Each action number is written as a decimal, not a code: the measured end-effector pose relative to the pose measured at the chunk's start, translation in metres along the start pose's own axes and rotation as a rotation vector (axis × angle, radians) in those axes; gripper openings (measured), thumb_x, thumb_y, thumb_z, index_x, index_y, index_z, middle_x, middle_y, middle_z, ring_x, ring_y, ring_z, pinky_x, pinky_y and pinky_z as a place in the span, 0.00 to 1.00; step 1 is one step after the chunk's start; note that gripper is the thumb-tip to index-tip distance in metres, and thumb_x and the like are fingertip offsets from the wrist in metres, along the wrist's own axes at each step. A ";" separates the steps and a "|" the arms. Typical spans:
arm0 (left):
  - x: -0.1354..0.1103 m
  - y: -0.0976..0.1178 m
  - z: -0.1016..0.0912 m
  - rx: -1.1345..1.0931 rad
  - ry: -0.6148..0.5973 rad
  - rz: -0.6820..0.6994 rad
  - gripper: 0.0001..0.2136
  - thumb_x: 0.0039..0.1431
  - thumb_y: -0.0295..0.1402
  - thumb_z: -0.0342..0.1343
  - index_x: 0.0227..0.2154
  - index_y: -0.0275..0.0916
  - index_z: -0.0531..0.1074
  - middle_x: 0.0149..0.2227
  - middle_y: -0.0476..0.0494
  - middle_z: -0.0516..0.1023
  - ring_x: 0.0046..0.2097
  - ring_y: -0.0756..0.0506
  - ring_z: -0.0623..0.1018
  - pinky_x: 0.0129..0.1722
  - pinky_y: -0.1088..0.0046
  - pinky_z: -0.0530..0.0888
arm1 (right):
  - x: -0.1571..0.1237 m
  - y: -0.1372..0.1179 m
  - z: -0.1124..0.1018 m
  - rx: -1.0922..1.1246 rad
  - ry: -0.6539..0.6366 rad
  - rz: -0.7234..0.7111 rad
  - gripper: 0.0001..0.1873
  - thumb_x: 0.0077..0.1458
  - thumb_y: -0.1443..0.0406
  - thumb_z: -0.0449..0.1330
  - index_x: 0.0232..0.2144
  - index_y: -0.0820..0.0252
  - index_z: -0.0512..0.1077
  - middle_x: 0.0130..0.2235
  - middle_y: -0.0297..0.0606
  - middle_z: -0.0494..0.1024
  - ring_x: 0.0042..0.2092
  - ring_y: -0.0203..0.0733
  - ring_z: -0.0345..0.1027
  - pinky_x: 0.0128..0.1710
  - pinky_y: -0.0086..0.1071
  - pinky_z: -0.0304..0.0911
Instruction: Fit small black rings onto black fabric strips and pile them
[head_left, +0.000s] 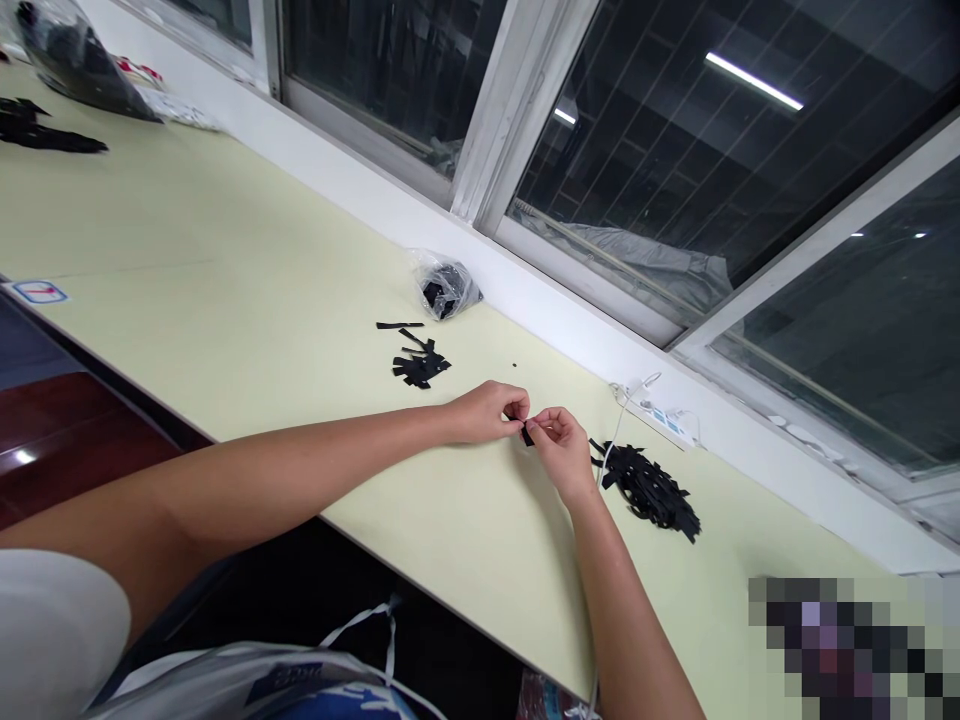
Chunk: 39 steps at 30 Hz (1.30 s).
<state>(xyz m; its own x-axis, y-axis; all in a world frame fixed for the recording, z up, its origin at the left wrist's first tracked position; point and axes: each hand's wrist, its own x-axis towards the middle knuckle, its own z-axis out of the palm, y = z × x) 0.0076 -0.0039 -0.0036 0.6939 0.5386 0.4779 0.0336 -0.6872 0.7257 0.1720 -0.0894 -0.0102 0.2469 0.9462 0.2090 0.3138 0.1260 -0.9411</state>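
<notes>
Strip (527, 437) mostly hidden between left hand (487, 412) and right hand (561, 452).

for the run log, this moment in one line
left hand: pinches small black piece | right hand: pinches same piece | black pile: beside right hand

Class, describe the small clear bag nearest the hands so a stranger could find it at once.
Start at the long pale yellow table under the windows. Along its far edge, by the white sill, lies the crumpled clear bag. Unlike the loose black strips nearby, its black pieces sit inside plastic.
</notes>
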 end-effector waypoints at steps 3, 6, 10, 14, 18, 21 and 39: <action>0.000 0.000 -0.001 0.002 0.001 -0.006 0.05 0.49 0.23 0.55 0.30 0.36 0.71 0.31 0.49 0.77 0.34 0.50 0.74 0.34 0.74 0.69 | 0.000 0.000 -0.001 -0.015 -0.011 -0.019 0.18 0.48 0.53 0.67 0.33 0.57 0.68 0.32 0.36 0.79 0.33 0.40 0.74 0.37 0.35 0.68; 0.000 -0.001 -0.001 0.009 -0.006 -0.014 0.05 0.49 0.23 0.55 0.31 0.37 0.71 0.31 0.48 0.76 0.33 0.50 0.74 0.33 0.74 0.69 | -0.002 -0.002 -0.001 -0.013 -0.039 -0.018 0.17 0.49 0.54 0.67 0.33 0.57 0.68 0.34 0.37 0.79 0.34 0.40 0.74 0.38 0.35 0.68; -0.001 -0.002 -0.001 0.036 -0.005 0.005 0.06 0.50 0.23 0.55 0.31 0.37 0.71 0.33 0.48 0.77 0.35 0.49 0.74 0.34 0.74 0.68 | -0.003 -0.005 0.000 -0.020 -0.037 0.008 0.17 0.47 0.55 0.69 0.32 0.57 0.68 0.34 0.38 0.79 0.36 0.40 0.74 0.38 0.35 0.68; -0.001 -0.001 -0.001 0.054 -0.026 0.020 0.05 0.50 0.24 0.55 0.31 0.37 0.71 0.32 0.48 0.77 0.34 0.49 0.74 0.33 0.74 0.68 | -0.002 -0.005 0.001 0.031 -0.033 0.061 0.19 0.42 0.55 0.71 0.31 0.57 0.69 0.33 0.38 0.80 0.35 0.41 0.74 0.39 0.36 0.69; 0.000 0.001 -0.003 0.078 -0.059 0.030 0.05 0.50 0.24 0.55 0.31 0.37 0.70 0.32 0.48 0.76 0.33 0.49 0.73 0.32 0.75 0.67 | -0.002 -0.006 0.002 0.121 -0.024 0.143 0.23 0.38 0.54 0.73 0.31 0.58 0.69 0.33 0.38 0.81 0.35 0.41 0.75 0.41 0.37 0.71; 0.001 0.002 -0.004 0.074 -0.081 0.038 0.05 0.51 0.25 0.55 0.32 0.37 0.70 0.32 0.47 0.76 0.34 0.49 0.74 0.33 0.74 0.67 | -0.003 -0.010 0.001 0.157 -0.019 0.198 0.24 0.36 0.54 0.75 0.31 0.58 0.69 0.32 0.38 0.81 0.34 0.41 0.76 0.43 0.38 0.71; 0.001 -0.005 0.006 -0.170 -0.002 -0.152 0.08 0.57 0.33 0.56 0.39 0.37 0.70 0.37 0.44 0.77 0.39 0.48 0.76 0.40 0.71 0.72 | 0.011 0.007 -0.047 -0.092 0.183 0.137 0.19 0.42 0.54 0.67 0.34 0.59 0.74 0.32 0.35 0.75 0.29 0.37 0.67 0.27 0.33 0.68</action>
<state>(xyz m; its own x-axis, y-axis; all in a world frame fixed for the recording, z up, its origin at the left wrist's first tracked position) 0.0126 -0.0026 -0.0094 0.6917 0.6283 0.3562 0.0161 -0.5064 0.8621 0.2201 -0.0921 -0.0020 0.4525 0.8817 0.1334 0.3460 -0.0357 -0.9376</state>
